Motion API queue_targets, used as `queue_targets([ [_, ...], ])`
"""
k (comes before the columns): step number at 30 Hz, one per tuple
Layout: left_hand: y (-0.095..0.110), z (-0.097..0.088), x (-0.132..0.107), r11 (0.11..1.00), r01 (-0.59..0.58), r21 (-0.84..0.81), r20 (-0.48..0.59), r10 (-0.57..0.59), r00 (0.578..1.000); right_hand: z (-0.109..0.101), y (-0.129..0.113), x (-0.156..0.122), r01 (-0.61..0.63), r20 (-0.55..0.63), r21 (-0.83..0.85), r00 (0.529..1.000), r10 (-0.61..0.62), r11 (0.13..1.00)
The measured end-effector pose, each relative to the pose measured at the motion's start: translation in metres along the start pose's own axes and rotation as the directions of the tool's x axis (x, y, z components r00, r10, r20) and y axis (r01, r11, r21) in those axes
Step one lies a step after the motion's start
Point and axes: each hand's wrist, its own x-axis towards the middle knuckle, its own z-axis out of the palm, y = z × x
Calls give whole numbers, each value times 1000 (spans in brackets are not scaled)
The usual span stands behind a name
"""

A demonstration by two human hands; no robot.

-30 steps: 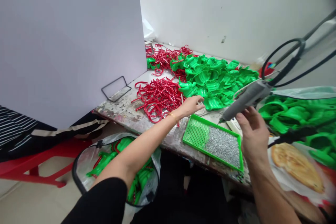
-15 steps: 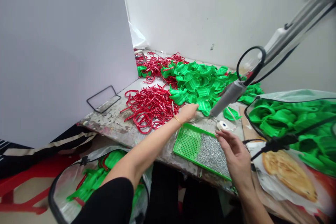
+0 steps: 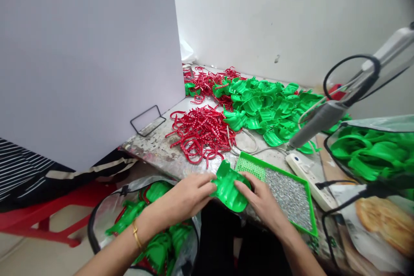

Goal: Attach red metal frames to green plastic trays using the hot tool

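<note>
Both my hands hold one green plastic piece [image 3: 228,187] at the near edge of the table. My left hand [image 3: 187,196] grips its left side, fingers closed on it. My right hand [image 3: 261,198] grips its right side. Just behind them lies a green tray [image 3: 255,161] with small silvery screws [image 3: 287,196] in its right part. A grey powered screwdriver [image 3: 315,123] hangs tip-down above the tray's far right corner, untouched.
A heap of green pieces [image 3: 268,105] and red toothed pieces [image 3: 200,131] covers the table behind. A white power strip [image 3: 310,179] lies right of the tray. Bags of green pieces stand at lower left [image 3: 152,241] and right [image 3: 371,151]. A white board [image 3: 90,51] stands left.
My left hand has come back from the green heap with a green piece. My right hand left the hanging screwdriver and took the piece's other side.
</note>
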Motion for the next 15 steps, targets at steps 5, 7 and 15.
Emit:
queue_targets([
  [5, -6, 51, -24, 304, 77, -950, -69, -443, 894, 45, -1, -4, -96, -61, 318, 991, 121, 943],
  [7, -5, 73, -25, -46, -42, -998, -19, -417, 909, 64, 0, -8, -115, -2, 328, 992, 123, 938],
  [15, -10, 84, -22, -406, -321, -855, -34, -576, 817, 70, -15, 1, -57, 346, 51, 938, 36, 997],
])
